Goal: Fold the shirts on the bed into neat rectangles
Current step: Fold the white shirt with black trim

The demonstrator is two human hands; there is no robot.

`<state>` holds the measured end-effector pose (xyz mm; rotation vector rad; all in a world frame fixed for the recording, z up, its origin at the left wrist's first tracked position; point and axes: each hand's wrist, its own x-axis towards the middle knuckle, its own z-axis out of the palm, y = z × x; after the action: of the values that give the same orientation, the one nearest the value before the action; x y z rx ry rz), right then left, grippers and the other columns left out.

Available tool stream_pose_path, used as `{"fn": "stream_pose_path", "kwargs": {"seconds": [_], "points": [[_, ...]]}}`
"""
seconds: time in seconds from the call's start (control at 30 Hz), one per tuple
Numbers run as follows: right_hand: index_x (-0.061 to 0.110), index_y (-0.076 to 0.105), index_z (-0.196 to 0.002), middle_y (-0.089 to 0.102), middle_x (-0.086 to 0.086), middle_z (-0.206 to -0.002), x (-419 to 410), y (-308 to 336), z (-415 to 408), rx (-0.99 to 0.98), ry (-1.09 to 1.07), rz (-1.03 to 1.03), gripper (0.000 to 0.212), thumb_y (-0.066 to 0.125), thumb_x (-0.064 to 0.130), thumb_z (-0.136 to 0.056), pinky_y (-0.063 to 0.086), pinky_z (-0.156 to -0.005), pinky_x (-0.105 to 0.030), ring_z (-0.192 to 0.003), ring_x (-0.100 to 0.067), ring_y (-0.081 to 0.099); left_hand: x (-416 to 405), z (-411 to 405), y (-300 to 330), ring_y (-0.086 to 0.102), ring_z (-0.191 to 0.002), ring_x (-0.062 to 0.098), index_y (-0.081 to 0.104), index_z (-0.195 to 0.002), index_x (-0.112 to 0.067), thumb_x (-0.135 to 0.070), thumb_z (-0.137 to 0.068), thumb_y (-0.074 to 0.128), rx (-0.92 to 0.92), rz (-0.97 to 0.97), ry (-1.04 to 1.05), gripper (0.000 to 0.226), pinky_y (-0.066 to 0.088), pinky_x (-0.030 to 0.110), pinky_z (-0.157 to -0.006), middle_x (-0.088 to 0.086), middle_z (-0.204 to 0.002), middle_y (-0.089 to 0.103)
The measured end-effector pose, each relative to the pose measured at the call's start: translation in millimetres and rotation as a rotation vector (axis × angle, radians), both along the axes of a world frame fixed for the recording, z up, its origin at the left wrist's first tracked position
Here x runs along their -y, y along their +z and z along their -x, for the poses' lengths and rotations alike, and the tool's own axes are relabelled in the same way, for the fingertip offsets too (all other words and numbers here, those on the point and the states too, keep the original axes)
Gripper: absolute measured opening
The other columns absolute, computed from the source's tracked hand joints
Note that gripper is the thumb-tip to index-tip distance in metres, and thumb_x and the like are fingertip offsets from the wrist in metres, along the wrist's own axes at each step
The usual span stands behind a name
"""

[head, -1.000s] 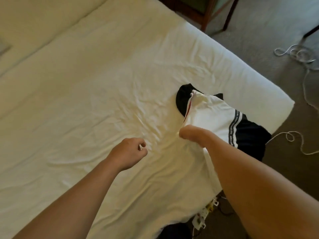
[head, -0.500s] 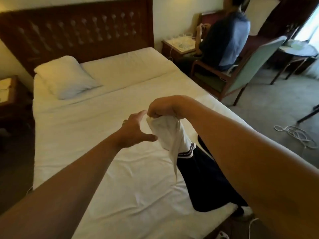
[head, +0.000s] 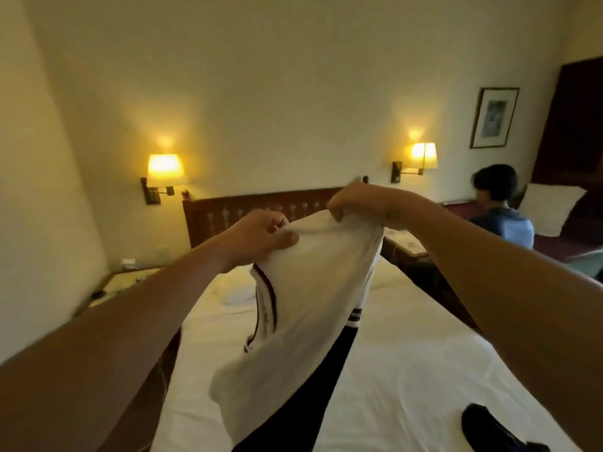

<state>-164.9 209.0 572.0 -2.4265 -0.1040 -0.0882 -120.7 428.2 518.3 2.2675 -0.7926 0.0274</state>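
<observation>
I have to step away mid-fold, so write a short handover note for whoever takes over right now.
Left hand and right hand each grip the top edge of the white shirt, held up in the air above the bed.
A dark garment lies on the bed at lower right.
Done: shirt picked up and spread between the hands.
Left: lay it flat, fold it into a rectangle, then fold the dark one.

Open sheet on bed (head: 408,370) right of hanging shirt (head: 303,305). Dark garment (head: 489,429) lies near right corner. Headboard (head: 248,210) bounds far end; seated person (head: 499,210) beyond right edge.
</observation>
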Motion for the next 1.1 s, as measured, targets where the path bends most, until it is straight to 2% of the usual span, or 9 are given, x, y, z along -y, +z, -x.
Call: {"fn": "stream_pose_path", "kwargs": {"seconds": [0.1, 0.23, 0.33, 0.43, 0.5, 0.73, 0.87, 0.97, 1.1], "points": [[0.011, 0.065, -0.084, 0.061, -0.007, -0.101, -10.3, 46.5, 6.9, 0.089, 0.09, 0.129, 0.018, 0.069, 0.027, -0.091, 0.051, -0.091, -0.038, -0.095, -0.023, 0.057, -11.6, 15.4, 76.3, 0.056, -0.078, 0.013, 0.065, -0.09, -0.016, -0.032, -0.098, 0.065, 0.281, -0.128, 0.025, 0.018, 0.04, 0.025, -0.065, -0.002, -0.084, 0.059], [0.016, 0.07, -0.103, 0.069, 0.0, -0.101, -15.1, 89.2, 12.6, 0.177, 0.138, 0.277, 0.042, 0.075, 0.052, -0.083, 0.054, -0.082, -0.031, -0.091, -0.019, 0.066, -16.6, 26.3, 150.4, 0.052, -0.079, 0.013, 0.065, -0.09, -0.013, -0.029, -0.098, 0.062, 0.614, -0.315, 0.109, 0.017, 0.034, 0.022, -0.061, -0.009, -0.081, 0.055], [0.017, 0.069, -0.085, 0.066, 0.001, -0.087, -18.5, 115.6, 8.7, 0.373, 0.078, 0.421, 0.031, 0.076, 0.047, -0.085, 0.046, -0.068, -0.028, -0.081, -0.017, 0.061, -18.6, 39.8, 189.9, 0.056, -0.083, 0.018, 0.064, -0.088, -0.015, -0.036, -0.097, 0.063, 0.727, -0.365, 0.142, 0.023, 0.037, 0.027, -0.063, -0.007, -0.081, 0.057], [0.015, 0.066, -0.074, 0.064, -0.001, -0.077, -23.0, 139.0, 9.2, 0.632, 0.06, 0.35, 0.033, 0.075, 0.044, -0.087, 0.04, -0.061, -0.03, -0.073, -0.015, 0.058, -24.0, 60.1, 221.5, 0.053, -0.073, 0.014, 0.061, -0.079, -0.016, -0.054, -0.085, 0.074, 0.736, -0.406, 0.166, 0.041, 0.036, 0.032, -0.062, -0.003, -0.075, 0.057], [0.019, 0.059, -0.065, 0.061, 0.001, -0.07, -25.2, 149.7, 10.5, 0.737, 0.065, 0.308, 0.036, 0.076, 0.043, -0.086, 0.039, -0.058, -0.03, -0.069, -0.014, 0.056, -31.6, 67.6, 238.9, 0.049, -0.063, 0.012, 0.056, -0.067, -0.019, -0.047, -0.086, 0.076, 0.769, -0.483, 0.194, 0.04, 0.034, 0.034, -0.06, -0.003, -0.065, 0.053], [0.005, 0.066, -0.08, 0.066, -0.008, -0.081, -8.1, 147.6, -2.6, 0.525, 0.084, 0.269, 0.036, 0.07, 0.039, -0.092, 0.047, -0.07, -0.034, -0.075, -0.024, 0.061, -59.9, 63.6, 271.3, 0.052, -0.062, 0.023, 0.051, -0.063, -0.016, -0.027, -0.093, 0.066, 1.006, -0.471, 0.508, 0.035, 0.038, 0.034, -0.058, 0.004, -0.065, 0.054], [0.003, 0.061, -0.078, 0.055, -0.009, -0.072, -0.6, 139.2, -4.0, 0.418, 0.027, 0.161, 0.048, 0.06, 0.047, -0.097, 0.043, -0.062, -0.03, -0.064, -0.022, 0.052, -70.8, 46.8, 266.7, 0.055, -0.065, 0.028, 0.05, -0.067, -0.016, -0.023, -0.094, 0.057, 0.982, -0.447, 0.677, 0.03, 0.042, 0.034, -0.06, 0.007, -0.071, 0.057], [-0.008, 0.066, -0.1, 0.066, -0.019, -0.083, -8.1, 141.3, 2.2, 0.39, 0.047, -0.175, 0.055, 0.062, 0.047, -0.097, 0.051, -0.064, -0.038, -0.069, -0.03, 0.062, -70.3, 30.3, 257.9, 0.058, -0.069, 0.027, 0.056, -0.073, -0.015, -0.026, -0.098, 0.052, 0.863, -0.344, 0.777, 0.027, 0.041, 0.033, -0.06, 0.007, -0.076, 0.061], [-0.002, 0.071, -0.106, 0.074, -0.019, -0.102, -36.1, 154.7, 23.8, 0.444, 0.226, -0.56, 0.042, 0.07, 0.038, -0.092, 0.058, -0.071, -0.039, -0.084, -0.031, 0.072, -49.5, 24.1, 252.0, 0.055, -0.07, 0.027, 0.06, -0.089, -0.003, -0.031, -0.102, 0.051, 0.457, 0.249, 0.635, 0.031, 0.04, 0.032, -0.061, 0.01, -0.08, 0.057]]}}
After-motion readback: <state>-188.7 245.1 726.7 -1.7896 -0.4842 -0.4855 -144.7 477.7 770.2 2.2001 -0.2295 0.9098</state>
